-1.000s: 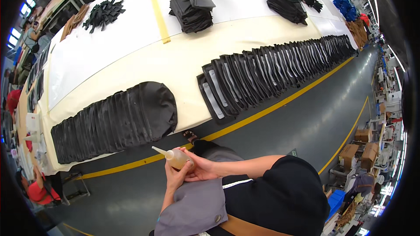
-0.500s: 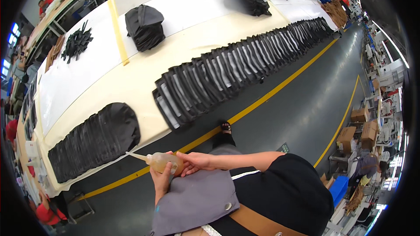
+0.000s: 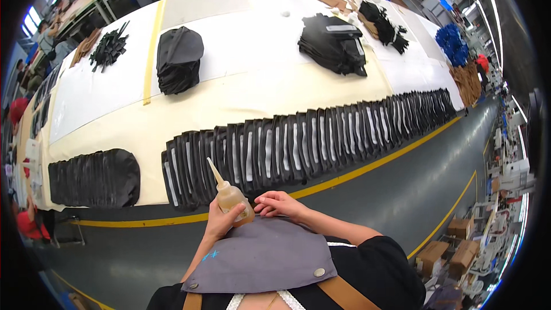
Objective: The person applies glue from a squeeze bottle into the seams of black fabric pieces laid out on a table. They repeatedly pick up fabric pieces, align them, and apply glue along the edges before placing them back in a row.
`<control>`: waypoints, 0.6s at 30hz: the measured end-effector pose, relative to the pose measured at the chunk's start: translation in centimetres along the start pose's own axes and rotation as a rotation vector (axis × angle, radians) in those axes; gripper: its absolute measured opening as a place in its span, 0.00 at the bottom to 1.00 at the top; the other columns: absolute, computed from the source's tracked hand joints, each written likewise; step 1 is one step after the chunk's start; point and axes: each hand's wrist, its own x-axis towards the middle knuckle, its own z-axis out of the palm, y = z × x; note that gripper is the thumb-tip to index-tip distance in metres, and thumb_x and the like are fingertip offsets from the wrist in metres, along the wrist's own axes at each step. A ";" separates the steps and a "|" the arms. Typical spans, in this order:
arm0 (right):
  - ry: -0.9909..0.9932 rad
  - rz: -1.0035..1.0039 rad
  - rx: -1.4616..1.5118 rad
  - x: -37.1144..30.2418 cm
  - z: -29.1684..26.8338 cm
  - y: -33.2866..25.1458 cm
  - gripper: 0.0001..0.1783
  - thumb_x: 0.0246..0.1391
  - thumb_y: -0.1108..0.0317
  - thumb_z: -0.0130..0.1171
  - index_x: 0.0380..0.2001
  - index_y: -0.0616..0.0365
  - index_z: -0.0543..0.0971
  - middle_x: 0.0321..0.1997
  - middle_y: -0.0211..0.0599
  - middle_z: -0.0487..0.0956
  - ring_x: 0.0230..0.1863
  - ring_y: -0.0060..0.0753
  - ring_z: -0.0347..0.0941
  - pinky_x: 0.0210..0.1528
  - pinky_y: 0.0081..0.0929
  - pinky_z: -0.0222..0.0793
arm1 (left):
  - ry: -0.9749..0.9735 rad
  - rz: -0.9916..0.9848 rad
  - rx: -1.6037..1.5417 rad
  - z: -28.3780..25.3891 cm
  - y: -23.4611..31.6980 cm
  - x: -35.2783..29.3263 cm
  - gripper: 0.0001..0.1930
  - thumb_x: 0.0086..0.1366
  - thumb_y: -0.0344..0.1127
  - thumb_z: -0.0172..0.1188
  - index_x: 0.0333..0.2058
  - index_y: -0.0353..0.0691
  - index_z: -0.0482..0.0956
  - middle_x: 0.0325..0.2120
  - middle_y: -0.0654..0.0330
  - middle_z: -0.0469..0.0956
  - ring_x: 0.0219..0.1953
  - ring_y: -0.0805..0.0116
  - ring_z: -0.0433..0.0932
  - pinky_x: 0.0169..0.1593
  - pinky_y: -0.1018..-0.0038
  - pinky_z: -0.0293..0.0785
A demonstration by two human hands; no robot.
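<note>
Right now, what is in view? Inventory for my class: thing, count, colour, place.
Worktable: one, white and cream, ahead
Squeeze bottle: one, translucent with amber liquid, lower centre
Pale-striped row: one, black, near edge, centre to right
Rounded-piece row: one, black, near edge, left
Stacks: two, black, mid-table
Strip piles: two, black, far left and right
Bundle: one, blue, right end
Tape: one, yellow, across table
Cardboard boxes: several, brown, lower right
Co-workers: several, mixed clothing, background
Apron: one, grey, wearer's front
Left hand: one, bare, around bottle
Right hand: one, bare, beside bottle
</note>
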 end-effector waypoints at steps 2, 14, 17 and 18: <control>-0.023 -0.062 -0.067 1.3 -1.7 -2.3 0.19 0.65 0.55 0.53 0.52 0.57 0.74 0.44 0.32 0.81 0.41 0.19 0.76 0.45 0.19 0.73 | -0.028 0.019 -0.026 0.8 1.2 1.7 0.21 0.58 0.33 0.68 0.48 0.32 0.73 0.42 0.54 0.80 0.44 0.68 0.79 0.50 0.70 0.75; 0.476 -0.392 -0.273 10.2 -23.6 -23.2 0.22 0.60 0.58 0.59 0.50 0.64 0.75 0.42 0.35 0.80 0.40 0.27 0.78 0.41 0.25 0.75 | 0.006 -0.072 -0.099 5.8 5.2 16.0 0.21 0.59 0.38 0.69 0.47 0.34 0.75 0.40 0.56 0.82 0.43 0.69 0.80 0.50 0.70 0.74; 0.536 -0.536 -0.287 19.1 -30.2 -30.6 0.21 0.59 0.59 0.60 0.50 0.62 0.75 0.43 0.36 0.79 0.40 0.28 0.78 0.40 0.26 0.76 | 0.056 -0.090 -0.110 8.0 5.4 19.3 0.23 0.58 0.38 0.69 0.47 0.33 0.74 0.40 0.56 0.82 0.42 0.69 0.80 0.49 0.71 0.75; 0.606 -0.594 -0.321 22.9 -32.2 -33.2 0.22 0.58 0.58 0.62 0.50 0.62 0.75 0.44 0.37 0.79 0.40 0.28 0.78 0.40 0.26 0.76 | 0.079 -0.073 -0.085 8.6 5.5 20.6 0.23 0.58 0.38 0.70 0.47 0.33 0.74 0.40 0.55 0.82 0.42 0.68 0.80 0.49 0.71 0.76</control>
